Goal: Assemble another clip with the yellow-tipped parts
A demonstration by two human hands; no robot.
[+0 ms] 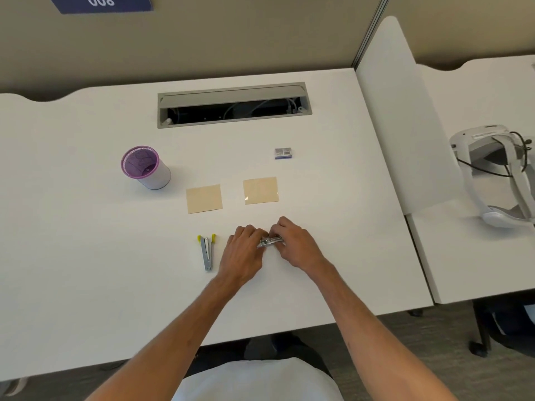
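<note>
Both my hands meet over a small silver metal stapler (pixel 270 242) lying on the white desk (pixel 86 256). My left hand (pixel 244 251) grips its left end with curled fingers. My right hand (pixel 292 244) pinches its right end. Much of that stapler is hidden under my fingers. A second silver stapler with yellow tips (pixel 207 251) lies just left of my left hand, pointing away from me.
Two tan paper squares (pixel 204 198) (pixel 260 190) lie beyond my hands. A purple-rimmed cup (pixel 144 167) stands at the left. A small staple box (pixel 284 153) sits further back, before an open cable tray (pixel 233 107). A divider panel (pixel 405 125) and a white headset (pixel 498 175) are at the right.
</note>
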